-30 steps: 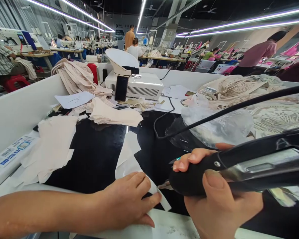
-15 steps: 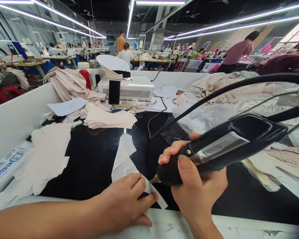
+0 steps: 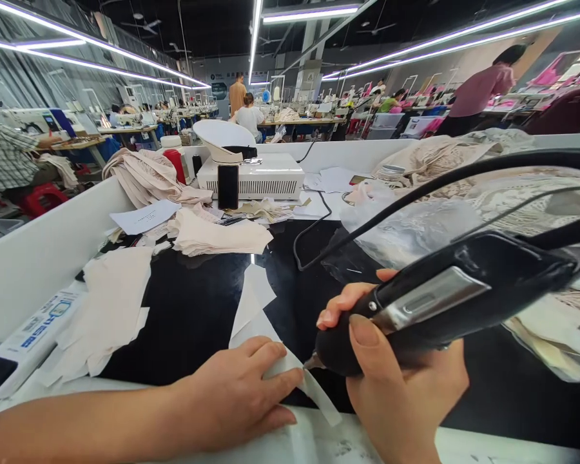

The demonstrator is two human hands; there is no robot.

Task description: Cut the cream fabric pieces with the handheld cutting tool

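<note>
My right hand (image 3: 401, 380) grips a black corded cutting tool (image 3: 444, 296) with a metal plate on its side; its small tip rests on a pale fabric strip (image 3: 319, 393) lying on the black glossy table top (image 3: 193, 309). My left hand (image 3: 236, 393) lies flat with fingers spread, pressing the same pale piece (image 3: 251, 303) down just left of the tip. The tool's black cable (image 3: 444, 180) arcs up to the right.
Pale fabric pieces (image 3: 111, 309) lie at left, a folded stack (image 3: 217, 235) further back. A white machine (image 3: 251, 171) with a phone leaning on it, lace fabric (image 3: 464, 154) and a plastic bag (image 3: 406, 225) sit behind. White walls ring the table. Other people work at distant tables.
The tool's rear end has swung further from the camera and tilted up. Its tip stays on the pale strip, and my left hand keeps pressing the fabric down.
</note>
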